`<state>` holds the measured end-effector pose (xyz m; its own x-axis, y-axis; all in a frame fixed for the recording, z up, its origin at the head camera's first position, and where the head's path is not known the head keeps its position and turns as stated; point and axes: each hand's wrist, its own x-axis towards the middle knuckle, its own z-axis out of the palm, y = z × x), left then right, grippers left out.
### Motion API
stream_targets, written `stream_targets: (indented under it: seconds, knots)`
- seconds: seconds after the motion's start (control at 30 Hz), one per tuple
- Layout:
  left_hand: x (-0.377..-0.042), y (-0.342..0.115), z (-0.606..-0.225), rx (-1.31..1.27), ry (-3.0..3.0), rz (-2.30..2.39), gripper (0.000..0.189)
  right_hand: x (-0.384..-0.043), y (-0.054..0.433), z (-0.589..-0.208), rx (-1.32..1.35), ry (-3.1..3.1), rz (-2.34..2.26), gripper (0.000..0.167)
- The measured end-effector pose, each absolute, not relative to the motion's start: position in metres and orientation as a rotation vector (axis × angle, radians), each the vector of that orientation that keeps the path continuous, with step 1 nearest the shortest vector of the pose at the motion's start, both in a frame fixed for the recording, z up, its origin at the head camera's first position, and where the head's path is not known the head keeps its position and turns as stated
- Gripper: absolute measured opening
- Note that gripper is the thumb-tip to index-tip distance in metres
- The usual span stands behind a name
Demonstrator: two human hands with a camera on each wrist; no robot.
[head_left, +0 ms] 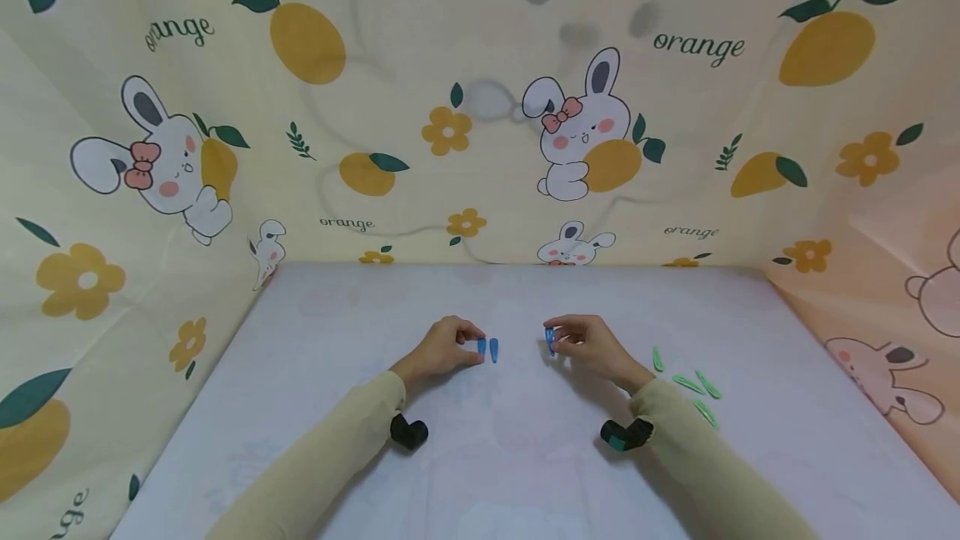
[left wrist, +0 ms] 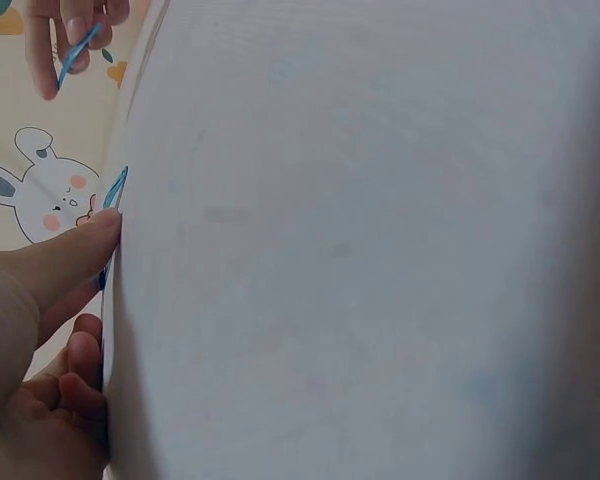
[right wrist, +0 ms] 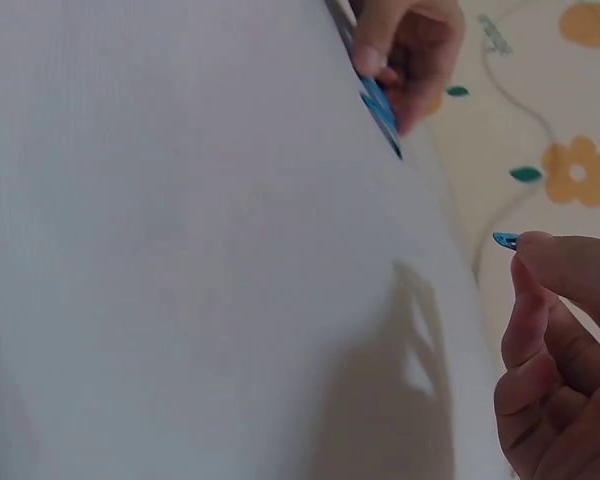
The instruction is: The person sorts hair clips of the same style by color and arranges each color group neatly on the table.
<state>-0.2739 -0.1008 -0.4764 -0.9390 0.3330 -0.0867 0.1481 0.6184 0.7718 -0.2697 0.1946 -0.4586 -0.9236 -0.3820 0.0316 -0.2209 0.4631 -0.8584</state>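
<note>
Near the middle of the table, my left hand [head_left: 445,347] pinches a blue hair clip [head_left: 482,346] between thumb and fingers, low at the tabletop. A second blue hair clip [head_left: 494,350] lies just right of those fingertips, roughly parallel to the first. My right hand [head_left: 596,348] holds another blue hair clip [head_left: 551,337] by thumb and fingertips, raised over the table with a shadow beneath. In the right wrist view, only the tip of this clip [right wrist: 504,240] sticks out past the thumb.
Several green hair clips [head_left: 708,385] lie scattered on the white tabletop [head_left: 480,457], beside the right forearm. A patterned cloth [head_left: 465,48] with rabbits and oranges surrounds the table at the back and both sides. Each wrist carries a small black device [head_left: 408,432].
</note>
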Motion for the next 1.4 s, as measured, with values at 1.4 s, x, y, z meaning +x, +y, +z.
stream_targets:
  seconds: [1.4]
  knots:
    - [-0.276, -0.101, -0.476, 0.388, 2.626, 1.209, 0.034, -0.273, 0.115, -0.469, -0.378, 2.622, -1.194, 0.031]
